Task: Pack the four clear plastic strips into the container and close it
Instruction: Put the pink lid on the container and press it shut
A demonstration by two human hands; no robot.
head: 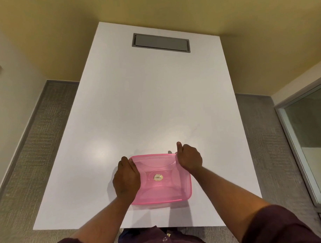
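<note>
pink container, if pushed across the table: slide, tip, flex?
Probably slides easily: the pink container sits flat on a smooth, glossy white table. Unlikely to tip, since it looks low and wide. The thin translucent plastic suggests it is light and may flex under the left hand and right hand.

Person seen from above. Both forearms are bare from the elbow down, as are the left hand (126,179) and the right hand (190,159), with no rings, watch or gloves visible. Dark maroon sleeves (279,226) end near the elbows. The maroon shirt front (160,238) carries a small clear button (164,239) and a small pale tag.
</note>
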